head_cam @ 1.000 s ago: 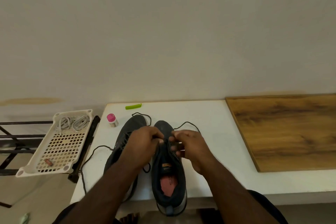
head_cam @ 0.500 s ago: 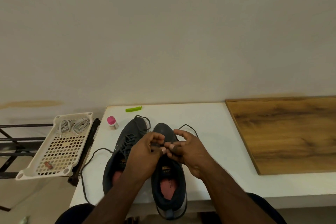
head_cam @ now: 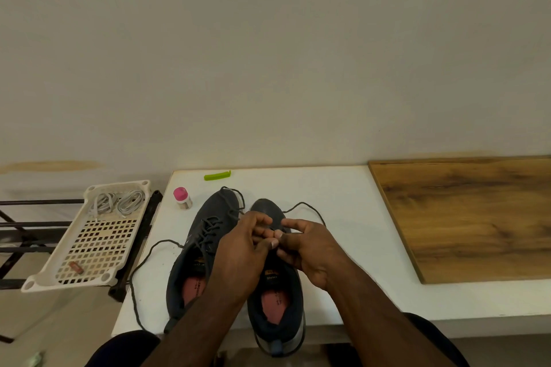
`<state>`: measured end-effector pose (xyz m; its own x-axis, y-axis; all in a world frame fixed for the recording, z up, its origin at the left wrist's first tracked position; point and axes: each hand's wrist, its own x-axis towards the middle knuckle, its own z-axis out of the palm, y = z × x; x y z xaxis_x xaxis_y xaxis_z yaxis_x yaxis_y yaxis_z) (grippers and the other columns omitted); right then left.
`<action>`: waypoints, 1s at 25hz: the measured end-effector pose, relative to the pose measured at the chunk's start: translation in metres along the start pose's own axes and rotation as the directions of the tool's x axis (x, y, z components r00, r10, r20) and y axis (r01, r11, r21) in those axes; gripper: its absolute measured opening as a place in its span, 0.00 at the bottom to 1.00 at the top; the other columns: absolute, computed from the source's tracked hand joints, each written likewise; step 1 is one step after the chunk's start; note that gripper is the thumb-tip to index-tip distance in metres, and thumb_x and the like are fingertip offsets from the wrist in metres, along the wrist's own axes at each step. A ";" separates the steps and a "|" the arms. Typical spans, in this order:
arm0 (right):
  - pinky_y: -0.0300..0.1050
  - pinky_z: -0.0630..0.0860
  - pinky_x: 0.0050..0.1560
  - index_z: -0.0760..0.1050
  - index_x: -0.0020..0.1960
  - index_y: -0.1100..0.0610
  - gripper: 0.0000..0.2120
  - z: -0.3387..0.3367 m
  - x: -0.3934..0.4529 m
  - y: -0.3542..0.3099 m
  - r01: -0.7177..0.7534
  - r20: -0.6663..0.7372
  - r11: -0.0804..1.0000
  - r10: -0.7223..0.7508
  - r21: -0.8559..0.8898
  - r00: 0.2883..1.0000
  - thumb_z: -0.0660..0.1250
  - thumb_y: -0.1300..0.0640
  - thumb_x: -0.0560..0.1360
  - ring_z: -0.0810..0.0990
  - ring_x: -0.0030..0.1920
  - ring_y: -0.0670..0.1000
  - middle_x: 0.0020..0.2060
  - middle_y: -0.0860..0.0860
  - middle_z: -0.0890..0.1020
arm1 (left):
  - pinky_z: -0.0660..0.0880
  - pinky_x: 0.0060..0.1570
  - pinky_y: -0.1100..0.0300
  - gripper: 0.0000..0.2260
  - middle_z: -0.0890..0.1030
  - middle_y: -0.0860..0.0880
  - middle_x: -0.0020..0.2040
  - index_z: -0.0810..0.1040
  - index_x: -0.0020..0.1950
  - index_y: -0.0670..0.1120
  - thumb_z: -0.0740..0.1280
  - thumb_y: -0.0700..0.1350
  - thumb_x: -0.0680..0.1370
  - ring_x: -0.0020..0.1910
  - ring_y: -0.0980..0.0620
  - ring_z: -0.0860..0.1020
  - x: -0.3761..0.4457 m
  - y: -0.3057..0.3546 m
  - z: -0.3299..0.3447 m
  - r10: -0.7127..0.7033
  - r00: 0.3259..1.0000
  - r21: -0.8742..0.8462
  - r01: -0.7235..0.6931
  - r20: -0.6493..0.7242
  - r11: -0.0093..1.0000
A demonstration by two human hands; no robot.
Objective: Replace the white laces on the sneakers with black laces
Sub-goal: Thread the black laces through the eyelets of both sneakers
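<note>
White tabletop [head_cam: 343,217] carries two dark sneakers [head_cam: 208,235] side by side. Both hands meet over the right one: left hand [head_cam: 241,259] and right hand [head_cam: 310,250], each grip pinching its black lace [head_cam: 310,207]. White laces [head_cam: 117,201] lie in a basket [head_cam: 98,247] at nine o'clock.

Two dark sneakers [head_cam: 205,247] [head_cam: 275,304], two hands [head_cam: 241,253] [head_cam: 310,250], two white lace bundles [head_cam: 103,202] [head_cam: 131,201], one basket [head_cam: 44,283], one pink-capped bottle [head_cam: 182,197], one green clip [head_cam: 217,176]
</note>
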<state>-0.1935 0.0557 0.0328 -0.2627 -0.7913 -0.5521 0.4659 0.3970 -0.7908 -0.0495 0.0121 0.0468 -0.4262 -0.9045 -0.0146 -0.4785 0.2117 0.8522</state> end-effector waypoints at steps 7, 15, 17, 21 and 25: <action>0.43 0.81 0.44 0.74 0.68 0.54 0.23 0.000 -0.005 -0.004 0.059 0.060 0.997 -0.056 -0.040 0.997 0.73 0.65 0.75 0.86 0.47 0.51 0.48 0.55 0.87 | 0.71 0.41 0.74 0.14 0.79 0.54 0.42 0.73 0.48 0.56 0.74 0.40 0.73 0.42 0.63 0.77 0.000 0.003 -0.001 0.016 1.000 0.027 -0.016 -0.013 1.000; 0.48 0.83 0.52 0.71 0.71 0.55 0.25 0.005 -0.007 -0.006 0.184 0.022 0.982 -0.185 0.050 0.983 0.71 0.67 0.76 0.86 0.51 0.54 0.48 0.57 0.87 | 0.80 0.41 0.62 0.03 0.85 0.54 0.37 0.80 0.45 0.52 0.71 0.49 0.77 0.35 0.60 0.82 0.004 -0.005 0.003 -0.177 0.984 -0.052 0.177 0.006 0.983; 0.46 0.82 0.49 0.71 0.71 0.55 0.25 0.007 -0.007 -0.006 0.191 0.022 0.978 -0.193 0.087 0.981 0.71 0.67 0.76 0.86 0.51 0.54 0.50 0.59 0.86 | 0.80 0.41 0.61 0.01 0.85 0.52 0.37 0.81 0.47 0.50 0.71 0.46 0.78 0.36 0.57 0.84 0.003 -0.004 0.005 -0.196 0.980 -0.134 0.199 0.037 0.971; 0.45 0.82 0.47 0.71 0.69 0.54 0.24 0.010 -0.010 -0.006 0.199 0.018 0.972 -0.202 0.124 0.979 0.71 0.67 0.76 0.86 0.50 0.54 0.50 0.58 0.86 | 0.81 0.43 0.59 0.01 0.86 0.44 0.39 0.81 0.48 0.42 0.70 0.38 0.78 0.41 0.48 0.85 0.002 -0.002 0.009 -0.276 0.958 -0.427 0.280 0.074 0.860; 0.47 0.82 0.49 0.70 0.66 0.54 0.22 0.012 -0.009 -0.005 0.218 0.012 0.972 -0.220 0.092 0.975 0.71 0.66 0.76 0.86 0.50 0.54 0.48 0.57 0.87 | 0.81 0.43 0.60 0.02 0.85 0.39 0.43 0.82 0.48 0.37 0.71 0.35 0.77 0.44 0.46 0.85 0.002 0.000 0.007 -0.368 0.921 -0.627 0.365 0.131 0.689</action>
<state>-0.1835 0.0555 0.0446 -0.3487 -0.8650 -0.3609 0.4728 0.1701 -0.8646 -0.0559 0.0133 0.0429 -0.3166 -0.8621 -0.3957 -0.0037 -0.4160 0.9094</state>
